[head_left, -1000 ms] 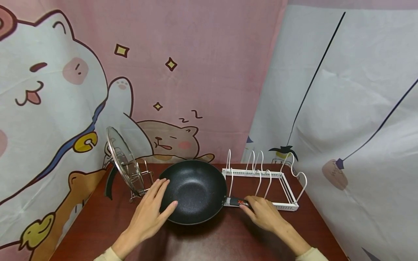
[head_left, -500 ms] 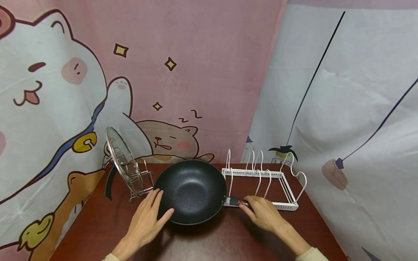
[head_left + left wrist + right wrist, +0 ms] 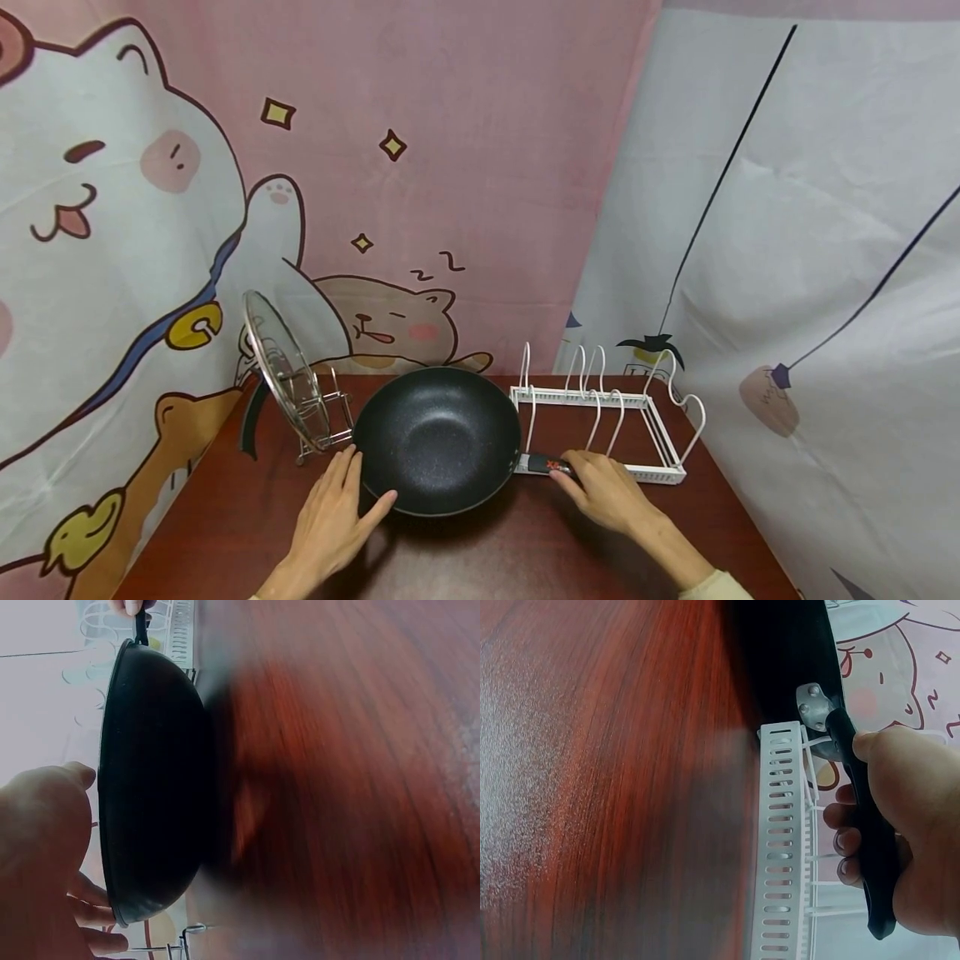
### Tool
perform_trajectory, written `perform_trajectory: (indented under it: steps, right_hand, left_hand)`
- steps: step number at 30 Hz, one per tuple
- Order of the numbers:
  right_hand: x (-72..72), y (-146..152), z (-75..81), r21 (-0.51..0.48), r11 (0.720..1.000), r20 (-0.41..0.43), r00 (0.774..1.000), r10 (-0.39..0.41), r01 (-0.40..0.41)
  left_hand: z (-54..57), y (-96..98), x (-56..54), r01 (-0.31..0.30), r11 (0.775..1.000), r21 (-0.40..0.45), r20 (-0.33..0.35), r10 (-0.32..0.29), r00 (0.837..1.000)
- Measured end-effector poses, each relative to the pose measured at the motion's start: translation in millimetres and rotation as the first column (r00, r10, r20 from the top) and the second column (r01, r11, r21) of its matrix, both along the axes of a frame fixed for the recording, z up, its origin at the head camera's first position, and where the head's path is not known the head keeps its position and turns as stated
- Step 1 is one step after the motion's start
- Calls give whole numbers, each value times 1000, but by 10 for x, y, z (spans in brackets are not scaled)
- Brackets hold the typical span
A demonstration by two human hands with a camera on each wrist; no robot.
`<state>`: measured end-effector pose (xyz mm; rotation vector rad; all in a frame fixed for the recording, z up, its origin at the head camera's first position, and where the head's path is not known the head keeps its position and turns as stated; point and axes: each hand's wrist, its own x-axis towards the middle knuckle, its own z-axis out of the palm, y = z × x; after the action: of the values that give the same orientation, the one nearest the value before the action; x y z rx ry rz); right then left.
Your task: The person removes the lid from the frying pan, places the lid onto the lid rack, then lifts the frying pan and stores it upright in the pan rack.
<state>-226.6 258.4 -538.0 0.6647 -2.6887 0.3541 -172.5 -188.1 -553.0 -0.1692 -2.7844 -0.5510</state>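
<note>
A black wok sits mid-table in the head view, its dark inside facing up. My right hand grips the wok's handle, fingers wrapped around it in the right wrist view. My left hand lies at the wok's near left rim, fingers extended and thumb spread apart. In the left wrist view, the fingertips are right beside the rim. The wok's outer side curves down to the table there.
A white rack with upright wire loops stands right of the wok, passing under the handle. On the left, a glass lid leans in a metal wire stand. Behind the reddish-brown table hangs a printed cloth.
My left hand has drawn back down and left, from over the wok's inside to its rim. The right hand and the wok stay in place.
</note>
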Motion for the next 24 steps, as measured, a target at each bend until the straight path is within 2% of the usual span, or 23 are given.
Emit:
perform_trajectory:
  steps: [7,14,24]
  right_hand:
    - [32,-21,5,-7,1000,-16,1000,4,-4]
    - [81,-54,63,-17,1000,8,1000,9,-8]
    - [148,-99,90,11,1000,-21,1000,23,-23]
  left_hand:
    - [-20,-20,-31,17,1000,1,-21,-17,1000]
    - [-51,-64,-109,45,999,12,-69,-44,997]
    - [-1,-108,-175,43,997,58,12,-44,999]
